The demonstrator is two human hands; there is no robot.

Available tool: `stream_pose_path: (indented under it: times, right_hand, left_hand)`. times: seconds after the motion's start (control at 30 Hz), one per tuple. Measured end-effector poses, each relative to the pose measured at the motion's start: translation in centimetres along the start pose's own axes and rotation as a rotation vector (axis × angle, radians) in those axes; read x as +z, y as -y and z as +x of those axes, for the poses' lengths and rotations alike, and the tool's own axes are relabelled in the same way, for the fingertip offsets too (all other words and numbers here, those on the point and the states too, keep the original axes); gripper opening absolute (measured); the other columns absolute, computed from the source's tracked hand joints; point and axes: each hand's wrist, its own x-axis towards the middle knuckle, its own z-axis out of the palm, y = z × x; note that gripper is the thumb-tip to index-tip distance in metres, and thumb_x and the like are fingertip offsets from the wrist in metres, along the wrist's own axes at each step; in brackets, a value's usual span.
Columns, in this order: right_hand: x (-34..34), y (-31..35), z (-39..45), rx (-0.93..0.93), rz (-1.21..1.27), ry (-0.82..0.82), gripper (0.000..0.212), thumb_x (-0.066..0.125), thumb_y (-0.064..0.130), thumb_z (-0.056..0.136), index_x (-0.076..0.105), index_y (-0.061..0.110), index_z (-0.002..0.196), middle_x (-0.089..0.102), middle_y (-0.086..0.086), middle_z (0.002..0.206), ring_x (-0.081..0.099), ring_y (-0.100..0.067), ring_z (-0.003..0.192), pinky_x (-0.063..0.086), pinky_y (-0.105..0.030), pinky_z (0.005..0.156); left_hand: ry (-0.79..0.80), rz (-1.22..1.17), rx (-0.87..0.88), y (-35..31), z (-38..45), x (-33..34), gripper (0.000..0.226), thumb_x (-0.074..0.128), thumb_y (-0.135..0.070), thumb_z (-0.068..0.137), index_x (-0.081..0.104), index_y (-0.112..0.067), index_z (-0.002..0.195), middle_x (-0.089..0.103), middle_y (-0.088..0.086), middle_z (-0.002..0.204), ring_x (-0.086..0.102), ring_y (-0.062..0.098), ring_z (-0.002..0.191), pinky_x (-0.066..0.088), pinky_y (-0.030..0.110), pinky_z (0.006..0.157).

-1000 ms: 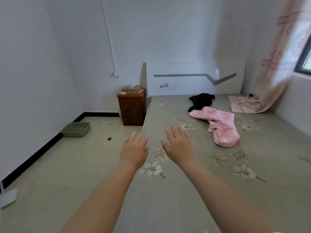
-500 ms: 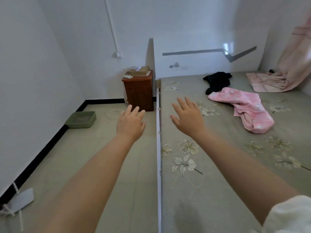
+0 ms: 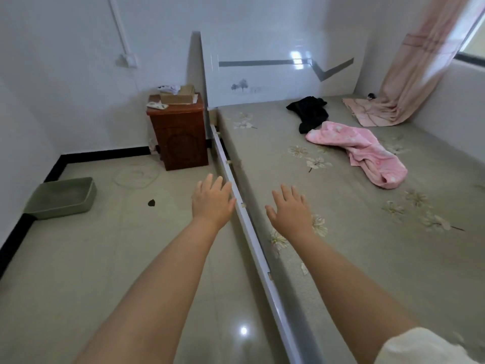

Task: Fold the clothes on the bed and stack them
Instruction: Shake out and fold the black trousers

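A person's two bare hands reached forward, palms down, at the near left edge of a wide bed covered in a grey-green sheet printed with pale flowers (image 3: pixel 341 258). The left hand (image 3: pixel 213 203) hung over the glossy beige tiled floor (image 3: pixel 78 271) just beside the white bed rail (image 3: pixel 252 240), fingers straight and loosely together, holding nothing. The right hand (image 3: pixel 290 212) hovered over the sheet, fingers spread, also holding nothing.

Far across the bed lay the unfolded clothes: a crumpled pink fleecy garment with faint white blotches (image 3: pixel 362 151), stretched in a rumpled diagonal, and, touching its far left end, a bunched black garment (image 3: pixel 311 112) near the white glossy headboard with a grey zigzag line (image 3: pixel 275 80). A flat pale pink cloth (image 3: pixel 367 114) lay in the far right corner beneath a peach curtain (image 3: pixel 420 59).

A dark red-brown wooden bedside cabinet (image 3: pixel 181 135) carrying a cardboard box (image 3: pixel 178 97) stood left of the headboard, and a green plastic tray (image 3: pixel 61 197) sat on the floor by the left wall.
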Motion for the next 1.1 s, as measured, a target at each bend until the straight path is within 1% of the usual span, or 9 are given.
stream_pose_path:
  times: [0.1, 0.27, 0.37, 0.47, 0.6, 0.7, 0.9, 1.0, 1.1]
  right_hand:
    - [1.9, 1.3, 1.8, 0.0, 0.005, 0.022, 0.053, 0.03, 0.037, 0.098, 0.02, 0.017, 0.145, 0.01, -0.009, 0.155, 0.005, -0.027, 0.143, 0.006, -0.04, 0.115]
    - [5.6, -1.0, 6.1, 0.118, -0.044, 0.138, 0.052, 0.029, 0.037, 0.099, 0.019, 0.017, 0.146, 0.007, -0.009, 0.156, 0.003, -0.026, 0.143, 0.005, -0.04, 0.115]
    - [7.4, -2.7, 11.4, 0.163, -0.064, 0.151, 0.052, 0.029, 0.037, 0.098, 0.019, 0.017, 0.145, 0.008, -0.009, 0.155, 0.004, -0.026, 0.143, 0.006, -0.041, 0.115]
    - [8.9, -3.3, 19.6, 0.168, -0.054, 0.125, 0.053, 0.028, 0.038, 0.098, 0.019, 0.016, 0.145, 0.008, -0.009, 0.155, 0.005, -0.026, 0.143, 0.007, -0.04, 0.114]
    - [9.5, -1.8, 31.3, 0.107, 0.049, 0.116, 0.053, 0.026, 0.038, 0.099, 0.017, 0.017, 0.146, 0.006, -0.008, 0.156, 0.003, -0.025, 0.143, 0.006, -0.039, 0.115]
    - [9.2, -0.2, 38.7, 0.041, 0.111, 0.126, 0.055, 0.028, 0.042, 0.098, 0.02, 0.016, 0.146, 0.007, -0.009, 0.155, 0.003, -0.025, 0.143, 0.005, -0.039, 0.115]
    - [11.2, 2.4, 55.4, -0.029, 0.141, 0.095, 0.055, 0.034, 0.042, 0.096, 0.024, 0.016, 0.144, 0.011, -0.008, 0.155, 0.004, -0.026, 0.143, 0.005, -0.038, 0.114]
    - [12.8, 2.5, 64.2, 0.045, 0.138, 0.087, 0.055, 0.034, 0.041, 0.097, 0.025, 0.015, 0.144, 0.01, -0.008, 0.155, 0.005, -0.025, 0.143, 0.006, -0.037, 0.114]
    - [13.9, 1.0, 71.2, 0.201, 0.119, 0.101, 0.054, 0.032, 0.039, 0.098, 0.022, 0.015, 0.145, 0.008, -0.008, 0.155, 0.005, -0.024, 0.143, 0.008, -0.036, 0.114]
  left_hand:
    - [0.0, -0.035, 0.032, 2.2, 1.7, 2.5, 0.047, 0.032, -0.036, 0.097, 0.031, -0.017, 0.14, 0.031, 0.004, 0.147, 0.016, 0.026, 0.14, 0.018, 0.04, 0.111]
    - [0.146, -0.045, 0.052, 4.6, 6.5, 7.8, 0.049, 0.032, -0.039, 0.097, 0.029, -0.018, 0.141, 0.024, 0.005, 0.151, 0.011, 0.026, 0.141, 0.013, 0.04, 0.113]
    - [0.152, -0.03, 0.058, 6.2, 11.4, 10.0, 0.05, 0.031, -0.039, 0.097, 0.026, -0.018, 0.142, 0.022, 0.005, 0.152, 0.009, 0.025, 0.142, 0.013, 0.04, 0.113]
    - [0.178, -0.018, 0.015, 7.9, 17.6, 11.9, 0.051, 0.029, -0.039, 0.098, 0.022, -0.019, 0.144, 0.017, 0.003, 0.153, 0.006, 0.024, 0.143, 0.011, 0.04, 0.114]
    - [0.26, -0.013, -0.021, 10.3, 26.7, 12.9, 0.051, 0.027, -0.038, 0.098, 0.016, -0.021, 0.145, 0.011, 0.001, 0.155, 0.002, 0.022, 0.143, 0.01, 0.037, 0.114]
    - [0.22, -0.016, -0.007, 12.2, 33.8, 12.8, 0.052, 0.029, -0.037, 0.098, 0.016, -0.02, 0.145, 0.013, 0.001, 0.154, 0.004, 0.023, 0.143, 0.014, 0.036, 0.112]
    - [0.176, -0.026, -0.004, 17.6, 49.5, 15.7, 0.051, 0.029, -0.037, 0.098, 0.02, -0.02, 0.145, 0.017, 0.002, 0.154, 0.005, 0.023, 0.142, 0.01, 0.037, 0.113]
    - [0.199, -0.074, 0.036, 20.1, 58.8, 18.1, 0.052, 0.029, -0.039, 0.098, 0.019, -0.021, 0.145, 0.015, 0.002, 0.154, 0.003, 0.023, 0.143, 0.008, 0.038, 0.114]
    - [0.235, -0.099, 0.113, 21.9, 67.4, 20.0, 0.054, 0.032, -0.04, 0.097, 0.017, -0.022, 0.146, 0.013, 0.001, 0.154, 0.002, 0.023, 0.143, 0.008, 0.038, 0.114]
